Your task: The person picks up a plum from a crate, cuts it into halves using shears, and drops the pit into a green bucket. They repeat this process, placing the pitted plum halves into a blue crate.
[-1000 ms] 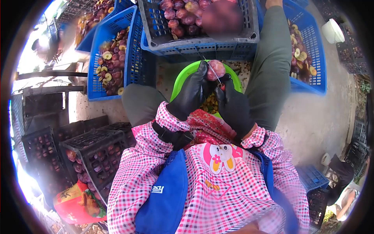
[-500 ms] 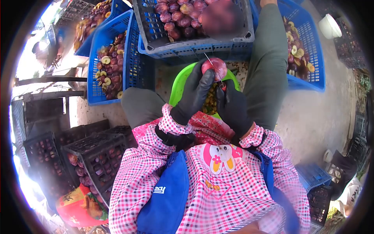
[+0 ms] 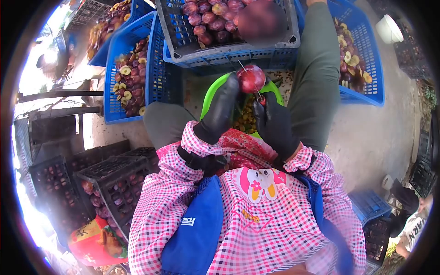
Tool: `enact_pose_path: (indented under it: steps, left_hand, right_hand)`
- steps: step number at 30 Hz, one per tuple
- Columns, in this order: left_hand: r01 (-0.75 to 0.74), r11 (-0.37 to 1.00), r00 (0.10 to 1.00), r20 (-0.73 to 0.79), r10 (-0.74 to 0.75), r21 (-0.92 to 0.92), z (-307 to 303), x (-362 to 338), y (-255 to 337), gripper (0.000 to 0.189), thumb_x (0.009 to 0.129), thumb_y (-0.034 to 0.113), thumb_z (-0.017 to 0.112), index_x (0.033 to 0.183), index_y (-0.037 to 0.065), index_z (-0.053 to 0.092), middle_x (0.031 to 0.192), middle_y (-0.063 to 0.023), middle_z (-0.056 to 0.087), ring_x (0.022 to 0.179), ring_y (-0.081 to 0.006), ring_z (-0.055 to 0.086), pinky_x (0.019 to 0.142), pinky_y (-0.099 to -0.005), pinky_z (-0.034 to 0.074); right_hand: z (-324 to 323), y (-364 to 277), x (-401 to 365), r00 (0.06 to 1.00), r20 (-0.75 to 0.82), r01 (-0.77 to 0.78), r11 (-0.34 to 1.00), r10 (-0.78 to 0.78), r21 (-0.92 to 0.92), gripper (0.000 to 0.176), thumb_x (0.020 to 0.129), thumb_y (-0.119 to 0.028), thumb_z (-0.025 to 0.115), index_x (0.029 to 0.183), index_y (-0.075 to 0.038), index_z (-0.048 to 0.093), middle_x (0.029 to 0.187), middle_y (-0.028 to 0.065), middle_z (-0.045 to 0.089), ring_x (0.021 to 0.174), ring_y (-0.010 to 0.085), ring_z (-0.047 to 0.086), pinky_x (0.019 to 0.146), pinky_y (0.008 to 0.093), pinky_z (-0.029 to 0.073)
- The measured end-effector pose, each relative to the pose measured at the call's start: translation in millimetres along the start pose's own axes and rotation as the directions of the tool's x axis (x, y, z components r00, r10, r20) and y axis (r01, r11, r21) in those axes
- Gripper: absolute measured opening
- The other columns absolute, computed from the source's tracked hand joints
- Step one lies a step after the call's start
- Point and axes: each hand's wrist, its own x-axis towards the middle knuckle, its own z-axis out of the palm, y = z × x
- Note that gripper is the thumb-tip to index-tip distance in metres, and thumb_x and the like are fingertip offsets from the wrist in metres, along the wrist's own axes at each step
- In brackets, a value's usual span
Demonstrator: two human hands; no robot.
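Observation:
In black gloves, both my hands are raised over a bright green tub [image 3: 210, 98]. My left hand [image 3: 220, 107] is closed on a red plum [image 3: 252, 79] at its left side. Below and to the right, my right hand [image 3: 276, 123] grips a thin metal tool with a red handle [image 3: 261, 100]. The tool's narrow shaft lines up with the plum, its tip showing past the upper left of the fruit. Small yellowish-brown pieces [image 3: 245, 121] lie in the tub, partly hidden by my hands.
A black crate [image 3: 229, 49] of whole plums stands in front, on a blue one. Blue crates of cut plums flank me, left [image 3: 155, 68] and right [image 3: 373, 68]. Stacked black crates [image 3: 107, 183] are at lower left. A white bucket [image 3: 388, 30] is at upper right; a person [image 3: 415, 229] shows at lower right.
The plum has shifted slightly left and down and shows a different side. My left hand's fingers have moved to its left edge. The person at lower right has moved further into view.

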Motion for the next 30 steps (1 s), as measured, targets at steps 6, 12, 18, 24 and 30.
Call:
enact_pose_path:
  steps: [6,12,18,24,30]
  left_hand:
    - [-0.114,0.965,0.993,0.001,0.117,0.236,1.6,-2.3,8.7,0.051,0.102,0.038,0.040,0.131,-0.004,0.045,0.125,-0.0124,0.055,0.116,-0.0208,0.053,0.101,-0.0341,0.039]
    - [0.050,0.995,0.998,-0.043,-0.054,-0.091,-2.6,-5.4,-2.4,0.053,0.098,0.040,0.052,0.130,-0.001,0.045,0.120,-0.0096,0.056,0.111,-0.0158,0.052,0.100,-0.0306,0.039]
    - [-0.076,0.879,0.997,0.035,0.067,0.472,-23.1,-1.7,4.1,0.057,0.096,0.042,0.055,0.131,-0.002,0.044,0.120,-0.0103,0.055,0.112,-0.0167,0.051,0.100,-0.0322,0.040]
    - [0.122,0.992,0.992,0.035,-0.122,0.019,-19.5,-9.4,-9.9,0.055,0.100,0.044,0.045,0.132,-0.001,0.045,0.122,-0.0100,0.055,0.112,-0.0163,0.053,0.099,-0.0329,0.041]
    - [-0.134,0.941,0.988,-0.034,0.151,0.311,-2.5,-13.0,-29.6,0.051,0.104,0.043,0.031,0.125,0.000,0.051,0.114,-0.0106,0.059,0.104,-0.0189,0.058,0.093,-0.0331,0.045]
  right_hand:
    - [1.1,7.5,-2.7,0.998,0.040,-0.049,0.999,0.049,-0.001,0.023,0.093,-0.019,0.055,0.108,-0.003,0.050,0.072,0.0201,0.060,0.063,0.0398,0.060,0.054,0.0466,0.046]
    - [0.5,4.9,-4.2,0.999,0.043,-0.012,1.000,0.012,0.013,0.020,0.093,-0.018,0.054,0.105,-0.002,0.050,0.072,0.0202,0.059,0.064,0.0392,0.060,0.054,0.0460,0.045]
    - [-0.8,12.1,0.3,0.940,0.273,-0.285,0.911,0.205,0.299,0.021,0.093,-0.020,0.058,0.104,-0.003,0.051,0.071,0.0205,0.059,0.066,0.0383,0.061,0.058,0.0430,0.045]
    - [-41.6,-19.6,26.4,0.977,0.077,-0.211,0.954,0.199,0.214,0.042,0.083,-0.031,0.072,0.107,-0.002,0.052,0.085,0.0182,0.062,0.078,0.0315,0.064,0.067,0.0400,0.048]
    - [-24.9,-8.9,32.9,0.985,0.116,-0.149,0.961,0.125,0.234,0.063,0.069,-0.039,0.083,0.110,-0.002,0.053,0.096,0.0156,0.061,0.082,0.0270,0.063,0.071,0.0359,0.050]
